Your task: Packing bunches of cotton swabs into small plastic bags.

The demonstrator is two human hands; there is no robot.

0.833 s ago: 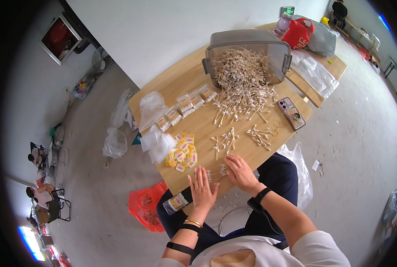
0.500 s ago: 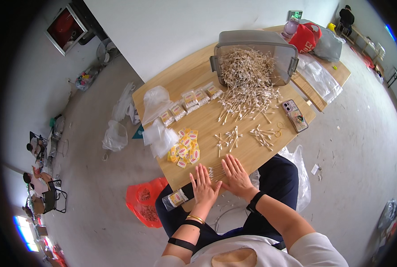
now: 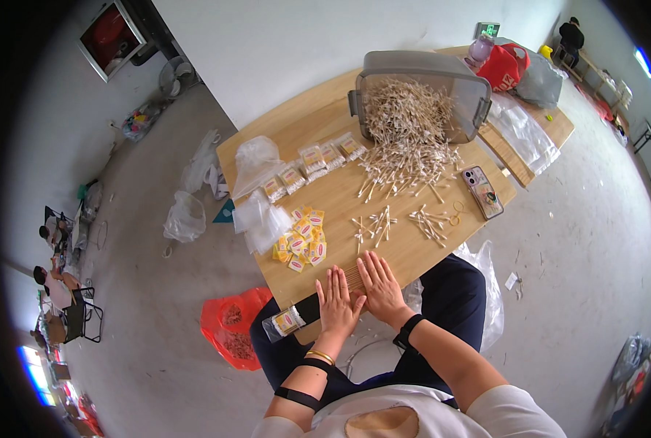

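Observation:
Both of my hands lie at the table's near edge, fingers straight, on either side of a row of cotton swabs (image 3: 352, 278). My left hand (image 3: 335, 305) is open along the row's left side, and my right hand (image 3: 381, 287) is open along its right side; they partly hide the swabs. Left of my left hand, a clear packet of swabs with a yellow label (image 3: 287, 321) rests by a black piece (image 3: 309, 309). Beyond my hands are two small loose swab groups (image 3: 379, 223) (image 3: 429, 225) and a heap of yellow-and-white cards (image 3: 303, 239).
A grey plastic bin (image 3: 428, 64) lies tipped, spilling a big pile of swabs (image 3: 406, 124). Filled packets (image 3: 312, 159) line the left, near clear bags (image 3: 261, 219). A phone (image 3: 482, 192) and rubber bands (image 3: 456, 212) lie right. A red bag (image 3: 230, 332) is on the floor.
My right hand has shifted slightly left, narrowing the gap between my hands around the swab row. My left hand has barely moved.

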